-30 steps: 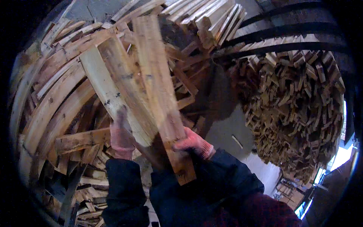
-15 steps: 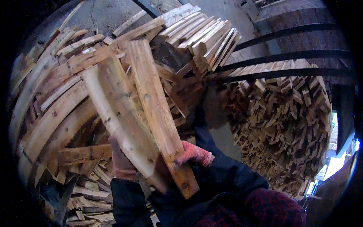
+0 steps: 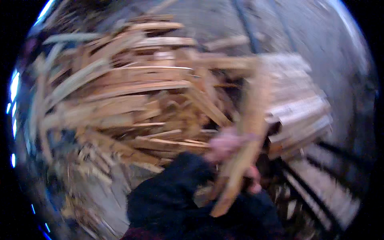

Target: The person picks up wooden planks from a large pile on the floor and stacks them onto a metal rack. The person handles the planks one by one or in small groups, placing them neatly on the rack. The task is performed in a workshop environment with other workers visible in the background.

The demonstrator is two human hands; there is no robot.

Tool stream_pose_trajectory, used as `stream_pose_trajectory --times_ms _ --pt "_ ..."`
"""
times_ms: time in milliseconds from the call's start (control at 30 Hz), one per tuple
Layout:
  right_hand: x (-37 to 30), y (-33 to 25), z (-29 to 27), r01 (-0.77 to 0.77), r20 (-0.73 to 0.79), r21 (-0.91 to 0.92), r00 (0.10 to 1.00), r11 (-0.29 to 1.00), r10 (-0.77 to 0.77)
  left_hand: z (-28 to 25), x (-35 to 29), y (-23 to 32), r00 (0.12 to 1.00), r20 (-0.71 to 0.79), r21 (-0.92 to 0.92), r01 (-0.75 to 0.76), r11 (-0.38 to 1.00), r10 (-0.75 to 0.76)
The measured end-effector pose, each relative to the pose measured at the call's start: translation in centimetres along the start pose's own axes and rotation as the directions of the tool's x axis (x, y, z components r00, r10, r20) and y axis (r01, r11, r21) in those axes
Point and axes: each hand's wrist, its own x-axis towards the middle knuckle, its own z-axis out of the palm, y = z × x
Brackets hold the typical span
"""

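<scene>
A long, narrow wooden board (image 3: 256,104) stands out in front of me, slanting up and slightly to the right, blurred by motion. My left hand (image 3: 227,145), in a pinkish-red glove, grips its left side around the middle. Lower down, on its right side, my right hand (image 3: 253,180) in a similar glove holds the same board, partly hidden behind it. Whether a second board lies under this one I cannot tell. Just beyond the board's right edge is a layered stack of pale boards (image 3: 294,92).
A large, loose heap of wooden boards (image 3: 132,76) spreads across the left and middle. Smaller wood scraps (image 3: 94,162) lie at the lower left. Dark metal bars (image 3: 308,192) run at the lower right, and grey floor (image 3: 332,52) shows beyond the stack.
My view has swung, so the pale stack is now close on the right. Two boards were fanned apart, one per hand; now both hands are on one visible board, farther right.
</scene>
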Motion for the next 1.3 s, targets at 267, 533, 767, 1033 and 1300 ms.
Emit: stream_pose_trajectory --times_ms 267,533,767,1033,1300 --pt "-3.8 -16.0 -5.4 0.456 0.142 0.116 0.872 0.883 -0.469 7.2 -0.5 4.3 0.892 0.129 0.337 -0.451 0.827 0.434" --pt "7.2 -9.7 7.4 -0.121 -0.325 -0.649 0.937 0.752 -0.130 -15.5 -15.6 -8.8 0.630 -0.751 0.028 -0.265 0.964 0.195" --pt "25.6 -14.1 27.3 0.214 0.486 -0.819 0.752 -0.532 -0.445 -38.2 -35.8 -1.8 -0.147 -0.604 0.685 0.406 0.604 0.783" --pt "39.1 -12.4 43.8 0.076 0.466 -0.754 0.761 -0.652 -0.451 -56.9 -51.7 -1.8 -0.161 -0.649 0.248 0.880 0.406 0.744" --pt "35.3 -8.3 44.0 0.248 0.436 -0.726 0.887 -0.642 -0.150 -50.4 -49.1 -8.9 0.307 -0.906 0.286 -0.065 0.956 0.292"
